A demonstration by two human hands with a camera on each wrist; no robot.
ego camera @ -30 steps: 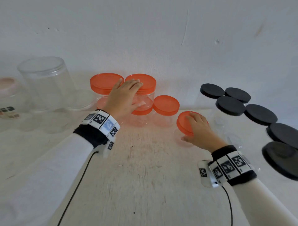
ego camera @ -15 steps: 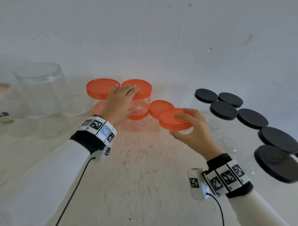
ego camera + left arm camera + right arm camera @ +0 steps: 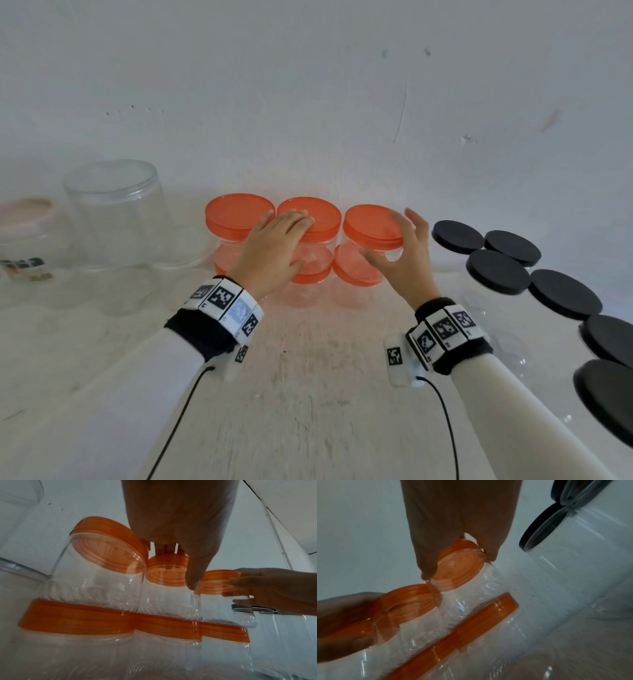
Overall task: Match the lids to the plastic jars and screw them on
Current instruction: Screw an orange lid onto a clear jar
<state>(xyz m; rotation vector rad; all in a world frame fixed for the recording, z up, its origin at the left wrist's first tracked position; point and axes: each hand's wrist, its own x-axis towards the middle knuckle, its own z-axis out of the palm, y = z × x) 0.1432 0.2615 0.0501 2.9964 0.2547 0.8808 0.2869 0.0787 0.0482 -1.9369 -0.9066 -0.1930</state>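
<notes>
While our L hand (image 3: 270, 246) lies flat-fingered steadying the mid orange-lidded jar (image 3: 310, 236), our R hand (image 3: 404, 253) pinches the rightmost jar (image 3: 371, 240) by its lid rim, jar upright, stacked, directly left of R palm.

Left: big jar (image 3: 114, 212) against the wall (image 3: 308, 85).
Middle: jars (image 3: 310, 240) stacked, apparently two high.
Right: lidded jars (image 3: 498, 275) in a row.

Orange lids (image 3: 372, 221), seemingly black lids (image 3: 498, 271)

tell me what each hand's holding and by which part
Right hand grips the rightmost upper orange-lidded jar around its lid rim. Left hand rests on the middle jar's lid.
</notes>
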